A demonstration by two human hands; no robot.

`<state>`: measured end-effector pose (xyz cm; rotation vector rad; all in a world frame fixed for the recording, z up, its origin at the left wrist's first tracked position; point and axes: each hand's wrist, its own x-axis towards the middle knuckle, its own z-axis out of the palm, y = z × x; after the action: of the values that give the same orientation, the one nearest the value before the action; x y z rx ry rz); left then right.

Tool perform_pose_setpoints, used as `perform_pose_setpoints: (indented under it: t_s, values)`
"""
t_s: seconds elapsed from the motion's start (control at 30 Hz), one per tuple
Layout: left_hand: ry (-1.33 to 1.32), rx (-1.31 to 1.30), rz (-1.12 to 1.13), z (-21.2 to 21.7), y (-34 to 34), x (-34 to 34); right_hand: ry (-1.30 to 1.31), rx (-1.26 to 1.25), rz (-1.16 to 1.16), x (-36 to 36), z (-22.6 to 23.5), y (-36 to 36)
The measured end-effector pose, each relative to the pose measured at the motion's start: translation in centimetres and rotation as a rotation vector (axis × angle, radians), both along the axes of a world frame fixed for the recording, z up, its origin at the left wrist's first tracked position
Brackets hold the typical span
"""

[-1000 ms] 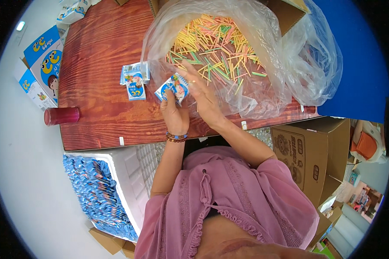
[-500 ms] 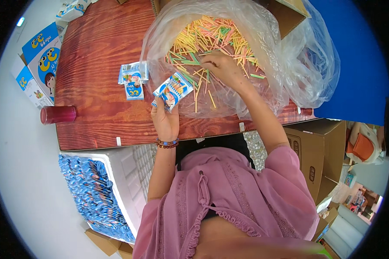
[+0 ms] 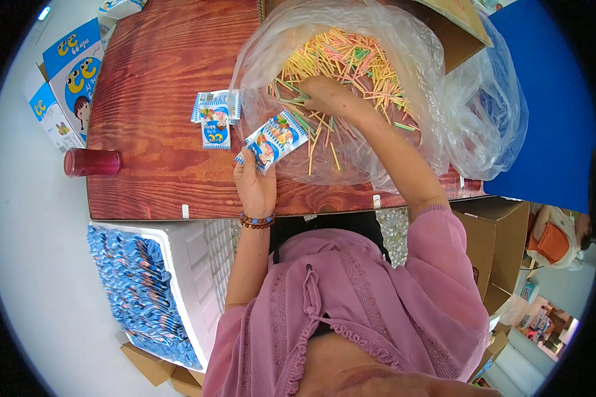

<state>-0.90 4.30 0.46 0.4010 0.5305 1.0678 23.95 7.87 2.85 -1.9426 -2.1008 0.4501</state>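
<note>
My left hand (image 3: 253, 185) pinches the lower end of a small blue-and-white packet (image 3: 276, 140) with sticks showing through it, tilted above the table edge. My right hand (image 3: 326, 98) reaches into a large clear plastic bag (image 3: 404, 40), its fingers curled down at a few green sticks (image 3: 290, 100). What sits between those fingertips is hidden. Behind and beside the hand lies a heap of thin yellow, pink and green sticks (image 3: 341, 58). Left of the bag, a few similar blue-and-white packets (image 3: 216, 132) lie overlapped on the red wooden table (image 3: 159, 73).
A pink-red cup (image 3: 93, 162) and a printed blue-and-white box (image 3: 79, 86) stand at the left edge. Below, a white foam box (image 3: 179, 291) holds many blue packets (image 3: 142, 291). Cardboard boxes stand at the right (image 3: 487, 245) and behind the bag (image 3: 453, 33).
My right hand has shifted slightly left over the sticks, and its fingers have curled in more. The left hand keeps its hold on the packet. The whole view has shifted a little.
</note>
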Motion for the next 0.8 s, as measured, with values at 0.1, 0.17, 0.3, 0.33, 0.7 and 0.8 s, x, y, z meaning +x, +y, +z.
perform_pose_setpoints:
  t_s: [0.1, 0.17, 0.3, 0.33, 0.7, 0.8]
  values:
    - [0.028, 0.013, -0.012, -0.2, 0.1, 0.1, 0.163, 0.036, -0.019, 1.4, -0.1, -1.0]
    - [0.023, 0.017, -0.024, -0.1, 0.1, 0.3, 0.188, 0.122, -0.045, 2.1, -0.5, -1.9]
    - [0.031, 0.006, -0.028, -0.1, 0.2, 0.6, 0.730, 0.081, -0.296, 1.5, 0.5, -3.4]
    - [0.038, 0.014, -0.043, -0.1, 0.2, 0.9, 0.829, 0.059, -0.373, 1.4, 0.9, -3.8]
    - [-0.041, -0.026, -0.050, 0.4, 0.0, 2.2, 1.454, 0.311, -0.348, -3.6, 6.3, -7.4]
    - [-0.064, -0.025, -0.062, 0.7, -0.2, 2.5, 1.405, 0.402, -0.250, -5.5, 6.7, -7.9]
